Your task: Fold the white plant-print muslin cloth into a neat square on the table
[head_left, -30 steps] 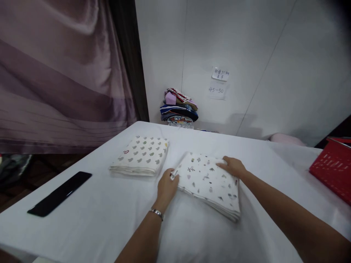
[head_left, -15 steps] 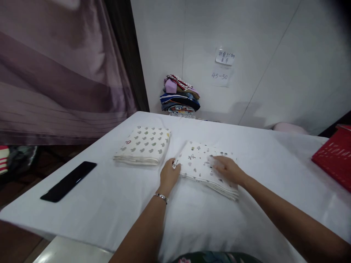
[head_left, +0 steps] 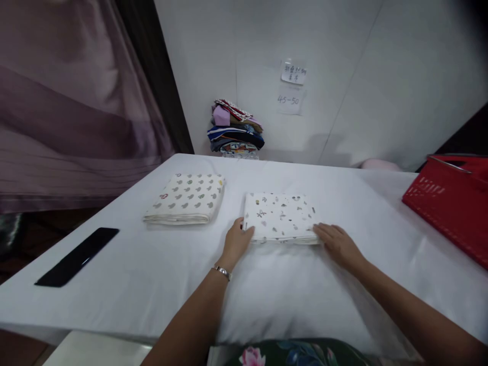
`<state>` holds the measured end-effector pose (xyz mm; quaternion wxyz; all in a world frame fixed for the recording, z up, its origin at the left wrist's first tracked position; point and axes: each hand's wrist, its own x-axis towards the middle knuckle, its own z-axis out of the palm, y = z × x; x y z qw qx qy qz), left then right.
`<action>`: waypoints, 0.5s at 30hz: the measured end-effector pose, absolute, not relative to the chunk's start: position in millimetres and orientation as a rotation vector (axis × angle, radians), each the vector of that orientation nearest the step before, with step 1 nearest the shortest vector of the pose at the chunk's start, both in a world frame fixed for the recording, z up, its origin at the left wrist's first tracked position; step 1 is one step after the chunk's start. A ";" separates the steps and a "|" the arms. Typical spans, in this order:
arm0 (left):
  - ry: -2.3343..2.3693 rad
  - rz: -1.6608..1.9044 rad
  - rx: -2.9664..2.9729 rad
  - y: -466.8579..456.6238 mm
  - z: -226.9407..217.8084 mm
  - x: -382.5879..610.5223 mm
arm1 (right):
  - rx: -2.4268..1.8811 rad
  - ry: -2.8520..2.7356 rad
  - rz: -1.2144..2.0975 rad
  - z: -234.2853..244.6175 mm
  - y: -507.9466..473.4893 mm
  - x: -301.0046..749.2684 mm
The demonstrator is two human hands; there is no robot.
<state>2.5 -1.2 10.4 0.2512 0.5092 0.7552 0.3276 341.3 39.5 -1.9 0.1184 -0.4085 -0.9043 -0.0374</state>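
A folded white cloth with small printed figures (head_left: 280, 216) lies squarely on the white-covered table (head_left: 133, 284). My left hand (head_left: 236, 243), with a bracelet on its wrist, pinches the cloth's near left corner. My right hand (head_left: 337, 244) rests with flat fingers against the near right corner. A second folded cloth with grey and coloured prints (head_left: 185, 198) lies to the left, apart from both hands.
A black flat device (head_left: 76, 255) lies near the table's left edge. A red basket (head_left: 450, 203) stands at the right. A stack of folded coloured clothes (head_left: 234, 127) sits at the back against the white wall, below paper notes (head_left: 292, 86). A purple curtain (head_left: 68, 101) hangs left.
The folded cloth has been turned from askew to square with the table edge. My right hand slid from the cloth's top to its near right corner. The view shifted right.
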 end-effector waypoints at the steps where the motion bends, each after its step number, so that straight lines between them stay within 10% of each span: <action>1: 2.017 0.859 1.397 -5.7 12.1 9.9 | -1.202 -2.636 -0.116 -1.2 42.0 352.6; 15: 2.096 0.950 1.525 -45.3 7.4 28.7 | -1.249 -2.491 -0.050 -2.5 7.4 350.7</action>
